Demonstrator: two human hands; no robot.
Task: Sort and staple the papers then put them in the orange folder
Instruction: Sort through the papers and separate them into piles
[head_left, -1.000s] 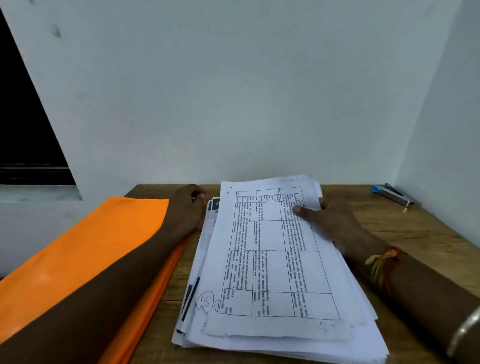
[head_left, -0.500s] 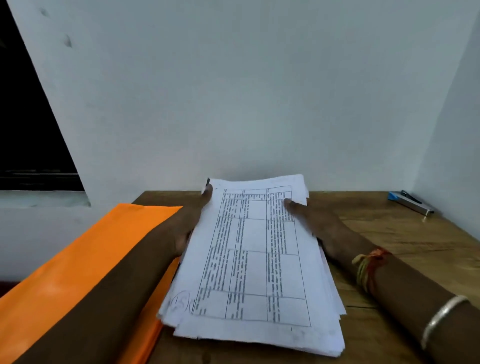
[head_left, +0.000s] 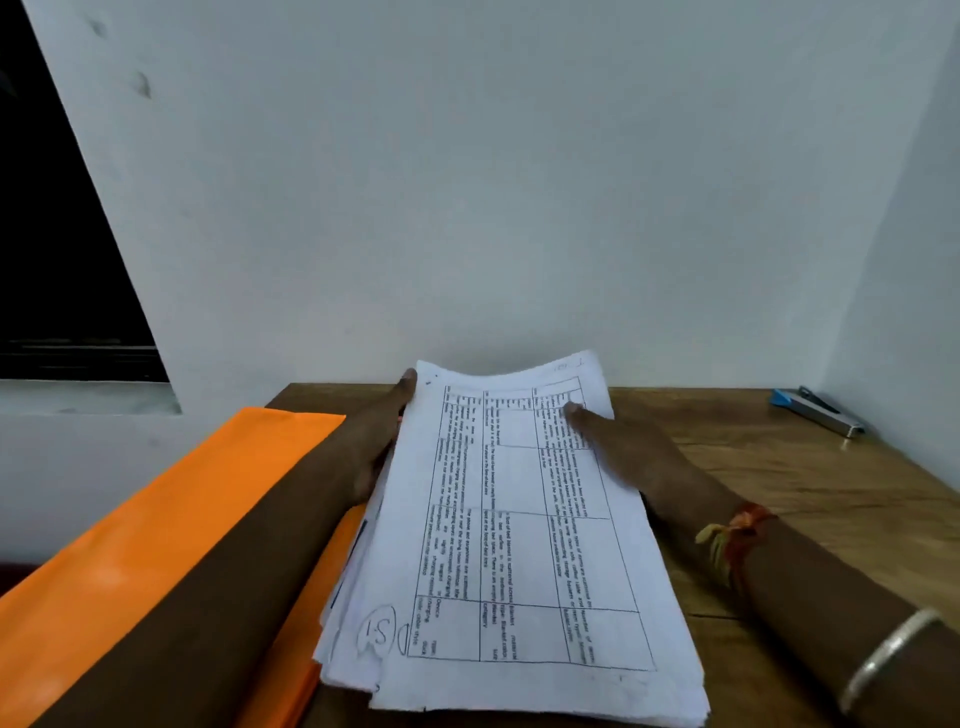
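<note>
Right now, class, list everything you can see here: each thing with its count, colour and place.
papers: one stack, white with print, mid table
orange folder: one, orange, left of the papers
stapler: one, blue and silver, far right by the wall
table: one, brown wood, under it all
walls: two, white, behind and right
thread band: one, red and yellow, right wrist
bangle: one, silver, right forearm
left hand: one, along the papers' left edge
right hand: one, thumb on the top sheet
</note>
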